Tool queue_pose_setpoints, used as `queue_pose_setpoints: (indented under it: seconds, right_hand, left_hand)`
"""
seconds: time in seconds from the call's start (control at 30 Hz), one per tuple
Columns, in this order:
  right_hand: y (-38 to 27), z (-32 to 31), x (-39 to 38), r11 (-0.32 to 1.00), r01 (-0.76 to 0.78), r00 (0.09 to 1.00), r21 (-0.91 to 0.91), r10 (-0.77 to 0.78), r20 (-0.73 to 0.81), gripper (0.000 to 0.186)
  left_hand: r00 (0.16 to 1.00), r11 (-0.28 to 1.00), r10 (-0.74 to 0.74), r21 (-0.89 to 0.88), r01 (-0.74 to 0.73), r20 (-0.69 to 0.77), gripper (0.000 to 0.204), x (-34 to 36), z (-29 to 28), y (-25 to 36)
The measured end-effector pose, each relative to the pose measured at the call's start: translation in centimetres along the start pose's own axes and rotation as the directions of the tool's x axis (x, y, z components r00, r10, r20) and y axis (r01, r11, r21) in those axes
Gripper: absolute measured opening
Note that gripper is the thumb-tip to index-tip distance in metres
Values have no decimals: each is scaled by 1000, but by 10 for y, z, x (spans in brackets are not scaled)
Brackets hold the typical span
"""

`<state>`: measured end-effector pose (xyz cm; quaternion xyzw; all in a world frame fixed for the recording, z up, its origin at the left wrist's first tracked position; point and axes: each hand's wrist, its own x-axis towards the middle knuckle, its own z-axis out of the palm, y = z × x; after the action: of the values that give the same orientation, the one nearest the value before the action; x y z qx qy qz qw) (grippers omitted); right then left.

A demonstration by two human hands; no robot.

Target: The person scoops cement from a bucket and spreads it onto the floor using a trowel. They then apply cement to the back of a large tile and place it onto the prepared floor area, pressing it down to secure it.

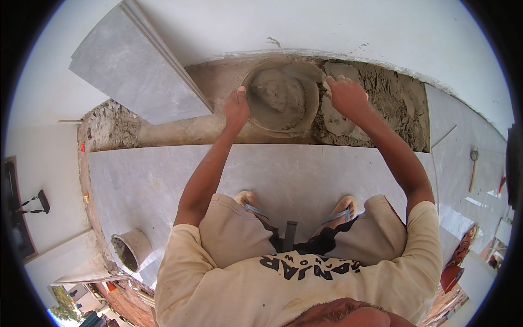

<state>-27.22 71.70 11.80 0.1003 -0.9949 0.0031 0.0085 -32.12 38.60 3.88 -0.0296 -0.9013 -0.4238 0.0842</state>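
Note:
My left hand (236, 109) is closed on the left rim of a round bucket (278, 98) with wet grey mortar inside. My right hand (346, 95) grips what looks like a trowel (299, 71), its mortar-coated blade at the bucket's upper right rim. Right of the bucket, a bed of rough, wet mortar (397, 109) lies along the wall. Below both hands runs the edge of pale grey floor tiles (272, 163), on which I squat in sandals.
Large grey tiles (136, 65) stand stacked at the upper left against the white wall (370, 27). A second bucket (133, 250) lies tilted at the lower left. A wooden-handled tool (473, 169) is on the tiles at right. A dark strapped object (38, 201) is at far left.

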Motion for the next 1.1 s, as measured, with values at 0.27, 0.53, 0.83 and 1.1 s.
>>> queue_pose_setpoints:
  seconds: [0.27,0.53,0.83,1.1]
  right_hand:
    - [-50,18,-7,961,272,961,55,-269,-62,25]
    - [-38,24,-39,825,-309,946,473,217,239,42]
    - [-55,36,-50,212,-597,787,774,-34,616,37]
    - [-27,8,-74,-25,-568,819,822,-112,563,34]
  left_hand:
    - [998,999,46,-28,-45,44,52,4,-1,15]
    - [994,995,84,-58,-80,65,53,9,6,21]
    - [997,996,-8,-87,15,77,54,1,19,44]
    - [997,994,-55,-91,59,53,57,6,12,39]
